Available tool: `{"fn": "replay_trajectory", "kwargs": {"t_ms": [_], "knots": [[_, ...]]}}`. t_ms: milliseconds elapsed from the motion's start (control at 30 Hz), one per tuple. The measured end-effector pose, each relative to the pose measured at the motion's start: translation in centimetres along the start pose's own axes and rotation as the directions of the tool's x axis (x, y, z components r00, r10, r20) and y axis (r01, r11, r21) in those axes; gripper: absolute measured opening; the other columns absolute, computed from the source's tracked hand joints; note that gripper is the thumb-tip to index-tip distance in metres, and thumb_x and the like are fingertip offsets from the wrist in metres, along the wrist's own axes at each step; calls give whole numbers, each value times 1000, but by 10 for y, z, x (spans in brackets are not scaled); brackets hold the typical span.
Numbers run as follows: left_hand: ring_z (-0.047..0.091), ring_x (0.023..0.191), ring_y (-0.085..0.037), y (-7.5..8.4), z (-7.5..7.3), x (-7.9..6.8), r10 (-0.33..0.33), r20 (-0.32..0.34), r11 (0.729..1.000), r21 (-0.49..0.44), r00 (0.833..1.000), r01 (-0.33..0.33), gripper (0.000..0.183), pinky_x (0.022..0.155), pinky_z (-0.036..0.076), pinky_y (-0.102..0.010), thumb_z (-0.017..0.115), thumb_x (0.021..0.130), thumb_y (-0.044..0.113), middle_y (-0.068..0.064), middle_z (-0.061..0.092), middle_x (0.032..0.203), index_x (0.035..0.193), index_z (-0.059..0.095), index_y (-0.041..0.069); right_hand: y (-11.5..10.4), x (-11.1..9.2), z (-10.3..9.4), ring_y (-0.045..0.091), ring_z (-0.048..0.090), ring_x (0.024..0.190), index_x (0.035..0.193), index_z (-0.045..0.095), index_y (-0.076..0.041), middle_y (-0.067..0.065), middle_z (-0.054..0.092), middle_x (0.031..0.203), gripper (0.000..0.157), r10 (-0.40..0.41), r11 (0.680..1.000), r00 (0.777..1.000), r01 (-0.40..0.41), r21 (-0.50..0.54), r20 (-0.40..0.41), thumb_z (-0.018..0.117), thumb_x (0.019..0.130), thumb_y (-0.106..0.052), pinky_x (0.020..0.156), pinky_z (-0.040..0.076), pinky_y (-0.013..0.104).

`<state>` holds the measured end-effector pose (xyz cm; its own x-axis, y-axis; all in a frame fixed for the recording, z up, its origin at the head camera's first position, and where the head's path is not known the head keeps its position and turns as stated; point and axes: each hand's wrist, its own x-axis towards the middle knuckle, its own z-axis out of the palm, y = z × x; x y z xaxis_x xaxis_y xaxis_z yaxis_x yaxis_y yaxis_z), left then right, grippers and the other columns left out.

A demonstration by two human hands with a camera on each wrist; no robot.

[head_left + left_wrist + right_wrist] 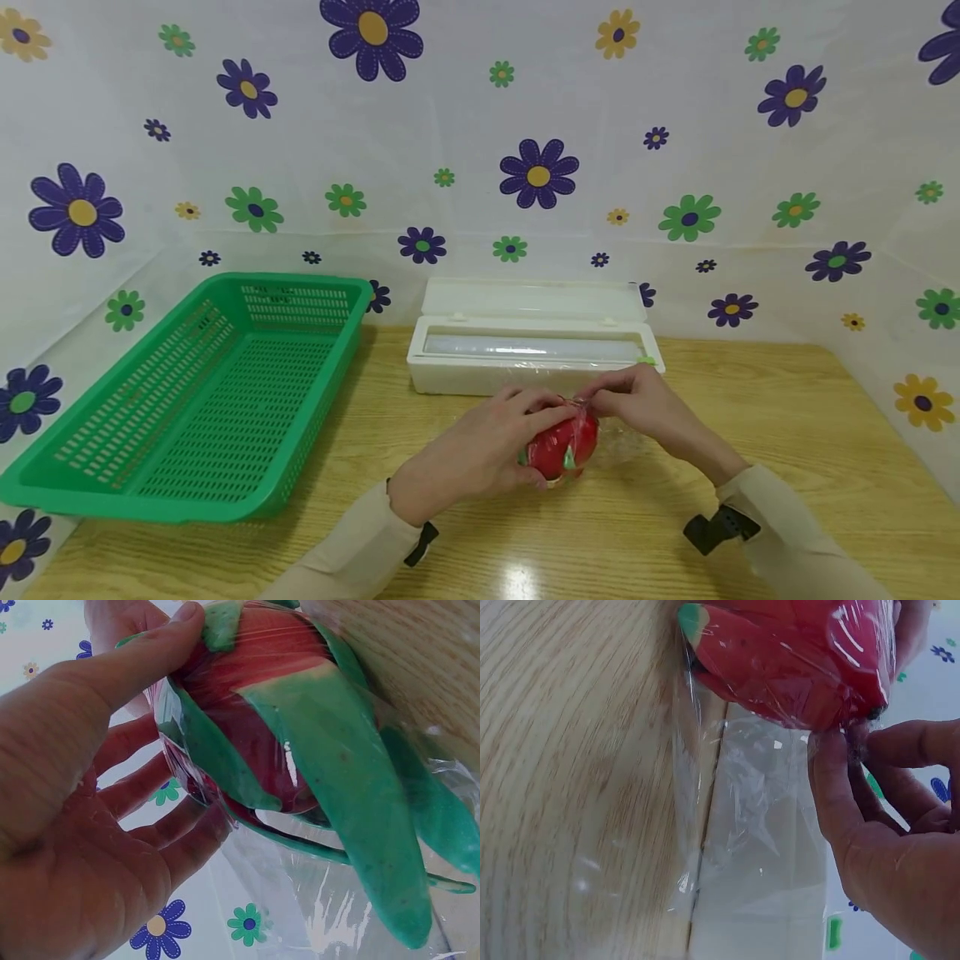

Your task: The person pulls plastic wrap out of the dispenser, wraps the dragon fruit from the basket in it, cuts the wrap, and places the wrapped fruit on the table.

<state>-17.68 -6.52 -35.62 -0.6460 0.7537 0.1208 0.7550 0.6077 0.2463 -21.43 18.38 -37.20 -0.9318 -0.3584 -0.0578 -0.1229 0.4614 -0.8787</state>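
Observation:
A red dragon fruit [549, 450] with green leaf-like scales is covered in clear cling film [754, 787]. My left hand [483, 446] holds it from the left, thumb and fingers curled round its side. In the left wrist view the film stretches tight across the dragon fruit [262, 742], and its long green scales point away from the palm. My right hand [648, 412] pinches gathered film at the fruit's end between thumb and fingers. In the right wrist view loose, crumpled film hangs beside the fingers [832, 787].
Behind the hands lies a white cling film box [480, 381], its lid [532, 298] raised and a roll [532, 347] inside. A green plastic basket [348, 350] stands at the left of the wooden table [787, 433]. Flower-printed cloth [450, 108] hangs at the back and sides.

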Motion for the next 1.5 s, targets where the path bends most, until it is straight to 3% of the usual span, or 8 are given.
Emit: {"fn": "replay_trajectory", "kwargs": {"t_ms": [167,433,700,833,967,1100,1300,1500], "knots": [[48,135,-20,0,0,0,-15,12,1000,4,1000,14,84,109,51,-34,86,81,38,1,53,148,154,47,21,7,1,-2,17,72,96,108,75,-1,11,76,104,23,-18,1000,1000,18,16,23,64,101,-20,88,60,35],[47,138,-20,-2,0,-1,-28,23,999,-36,999,29,84,108,52,-35,87,81,36,1,52,150,153,48,20,4,1,8,23,70,94,104,70,-4,12,72,103,16,-56,996,992,47,-75,-117,74,94,-15,75,61,34],[52,137,-17,-21,-8,-5,-52,70,930,-360,996,74,70,103,54,-32,81,89,27,6,51,153,152,48,25,7,-2,9,16,69,84,102,75,-6,8,77,97,13,-103,991,990,94,-98,-99,71,97,-17,72,59,25],[58,131,-22,-36,-20,-15,-144,-47,897,-428,988,111,54,101,56,-41,70,97,23,1,58,147,148,52,20,10,-7,1,20,74,95,116,72,-3,13,76,110,23,-115,991,993,112,-76,-32,63,103,-20,83,62,33],[63,126,-31,-52,-28,-27,-269,-175,912,-362,947,192,41,100,56,-48,62,102,17,-10,64,139,141,57,7,12,-13,-4,27,73,107,125,69,-4,14,74,121,29,-114,991,993,114,-65,13,59,105,-22,87,61,33],[65,122,-32,-63,-28,-40,-335,-69,893,-341,940,294,41,101,55,-49,56,106,22,-13,67,133,141,56,2,10,-18,-3,26,71,108,126,69,-7,11,73,123,30,-136,984,991,135,-116,-2,60,104,-26,85,59,28],[65,107,-22,-68,-22,-53,-287,104,868,-391,952,305,42,94,56,-43,55,106,26,-8,71,116,140,56,1,-1,-26,2,21,72,101,125,70,-13,6,73,124,27,-321,909,943,280,-308,-91,67,100,-22,82,60,30],[57,92,-16,-71,-13,-53,-279,158,786,-529,947,319,30,80,50,-29,54,107,24,-6,67,102,128,65,5,-22,-24,17,27,66,123,131,66,-12,10,66,139,35,-505,775,860,488,-402,69,71,96,-17,90,61,41]]}}
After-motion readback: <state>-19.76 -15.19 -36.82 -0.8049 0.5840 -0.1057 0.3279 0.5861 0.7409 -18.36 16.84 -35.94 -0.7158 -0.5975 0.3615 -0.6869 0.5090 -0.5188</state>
